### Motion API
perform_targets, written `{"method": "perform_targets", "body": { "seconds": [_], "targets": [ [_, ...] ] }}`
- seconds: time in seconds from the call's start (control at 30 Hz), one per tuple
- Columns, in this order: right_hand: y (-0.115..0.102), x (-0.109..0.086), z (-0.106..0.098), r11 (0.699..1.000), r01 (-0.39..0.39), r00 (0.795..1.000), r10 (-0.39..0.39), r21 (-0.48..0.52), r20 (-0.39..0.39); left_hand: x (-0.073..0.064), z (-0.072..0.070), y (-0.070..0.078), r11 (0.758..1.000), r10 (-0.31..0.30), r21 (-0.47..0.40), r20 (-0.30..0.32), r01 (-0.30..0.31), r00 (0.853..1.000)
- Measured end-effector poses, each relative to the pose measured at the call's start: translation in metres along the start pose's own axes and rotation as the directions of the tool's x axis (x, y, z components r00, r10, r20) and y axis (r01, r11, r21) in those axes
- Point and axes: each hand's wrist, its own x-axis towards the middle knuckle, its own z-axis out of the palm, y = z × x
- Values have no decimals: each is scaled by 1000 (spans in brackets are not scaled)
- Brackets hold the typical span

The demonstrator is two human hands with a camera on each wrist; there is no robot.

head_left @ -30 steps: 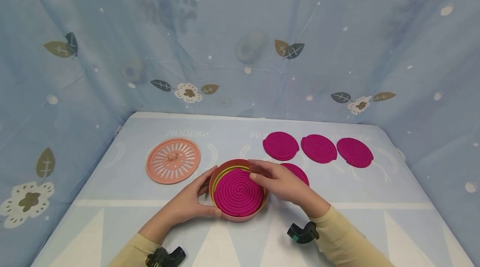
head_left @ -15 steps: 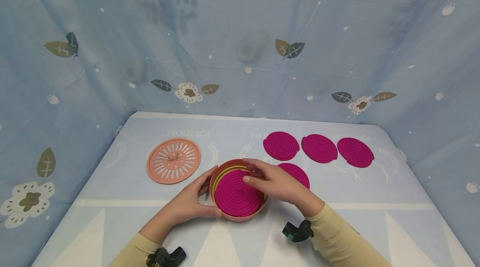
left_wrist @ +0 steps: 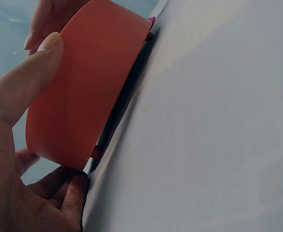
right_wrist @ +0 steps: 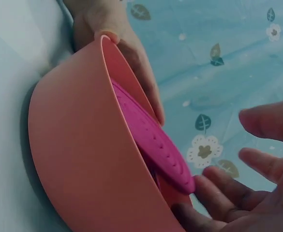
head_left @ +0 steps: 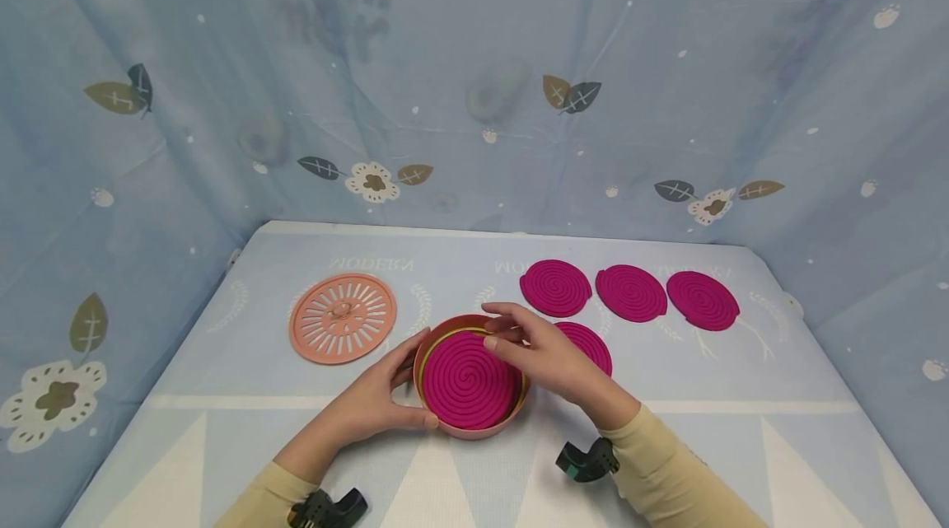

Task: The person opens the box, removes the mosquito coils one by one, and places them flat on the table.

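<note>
My left hand grips the near-left side of a round coral mosquito coil box, with the thumb at its front and the fingers round its far-left wall. Inside lies a magenta spiral mosquito coil. The right wrist view shows this coil tilted, one edge raised near the rim. My right hand is over the far-right rim, a fingertip touching the coil's raised edge while the thumb stands apart. Part of a yellow ring shows inside the wall. What lies under the coil is hidden.
A slotted coral lid with a small knob lies left of the box. Three magenta coils lie in a row at the back right, one of them the middle coil. Another coil is partly hidden behind my right hand. A patterned curtain hangs behind.
My right hand has shifted slightly left, and its fingers have risen a little. The coil in the box has moved a little left and covers more of the yellow ring. My left hand stays put.
</note>
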Motion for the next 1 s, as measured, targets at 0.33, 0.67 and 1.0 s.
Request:
{"method": "perform_targets", "body": {
  "seconds": [0.33, 0.67, 1.0],
  "targets": [
    [9, -1, -1, 971, -59, 997, 71, 230, -44, 1, 0, -1, 1000, 0, 1, -3, 0, 1000],
    [16, -12, -6, 901, -140, 990, 111, 412, 92, 1, 1, -2, 1000, 1, 4, -11, -1, 1000],
    [18, -20, -6, 919, -148, 984, 98, 365, 150, 2, 1, -3, 999, 42, 1, -7, -42, 999]
  ]
}}
